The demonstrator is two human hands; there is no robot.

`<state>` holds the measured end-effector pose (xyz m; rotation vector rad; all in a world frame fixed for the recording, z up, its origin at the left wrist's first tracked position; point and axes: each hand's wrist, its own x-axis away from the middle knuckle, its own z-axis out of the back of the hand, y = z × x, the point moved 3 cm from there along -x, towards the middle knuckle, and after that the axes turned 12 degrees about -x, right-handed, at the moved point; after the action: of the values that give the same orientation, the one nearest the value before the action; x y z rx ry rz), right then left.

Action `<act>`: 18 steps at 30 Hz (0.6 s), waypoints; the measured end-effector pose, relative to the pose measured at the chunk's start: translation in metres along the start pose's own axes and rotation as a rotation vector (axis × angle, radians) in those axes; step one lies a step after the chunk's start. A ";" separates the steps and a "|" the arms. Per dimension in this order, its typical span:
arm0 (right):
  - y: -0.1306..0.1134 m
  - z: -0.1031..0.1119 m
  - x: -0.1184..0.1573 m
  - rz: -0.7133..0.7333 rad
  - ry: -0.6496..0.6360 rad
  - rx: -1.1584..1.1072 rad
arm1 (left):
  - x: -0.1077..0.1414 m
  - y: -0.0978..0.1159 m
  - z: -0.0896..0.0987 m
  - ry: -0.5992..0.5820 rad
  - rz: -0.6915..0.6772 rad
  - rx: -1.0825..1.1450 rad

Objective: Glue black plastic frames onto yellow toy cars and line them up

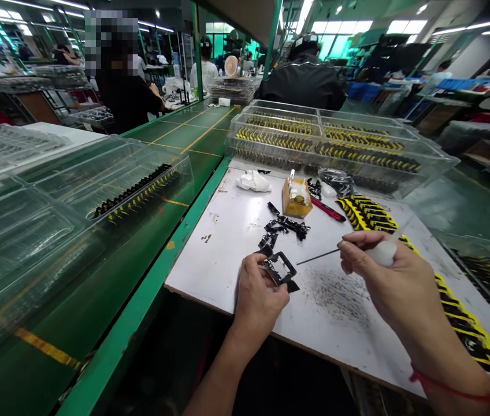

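My left hand (259, 292) grips a small black plastic frame (280, 268) with a square opening, held tilted just above the white board. My right hand (383, 271) is closed round a translucent white squeeze bottle (382, 252) and a thin dark rod (318, 256), whose tip points at the frame with a small gap between. How rod and bottle lie in the fingers is partly hidden. Beyond my left hand lie several loose black parts (290, 226). A yellowish box (296, 197) with white stuff and a small round item in it stands behind them.
Black-and-yellow parts (368, 214) line the board's right side. A red-handled tool (328, 209) and crumpled white tissue (253, 181) lie at the back. Clear trays (340, 150) of parts stand behind; another tray (84, 196) rests on the green conveyor (158, 231). People sit beyond.
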<state>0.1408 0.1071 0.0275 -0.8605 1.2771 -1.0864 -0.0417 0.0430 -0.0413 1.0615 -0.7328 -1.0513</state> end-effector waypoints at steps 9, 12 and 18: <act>-0.023 -0.008 -0.053 0.176 0.208 0.023 | -0.001 0.004 0.000 -0.008 0.031 0.006; -0.020 -0.014 -0.075 0.226 0.197 0.052 | -0.001 0.002 -0.003 0.009 0.060 0.009; -0.016 -0.024 -0.111 0.371 0.216 0.263 | -0.006 -0.011 -0.013 0.043 0.032 0.067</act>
<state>0.1193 0.2105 0.0729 -0.2980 1.3685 -1.0350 -0.0359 0.0515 -0.0560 1.1233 -0.7524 -0.9790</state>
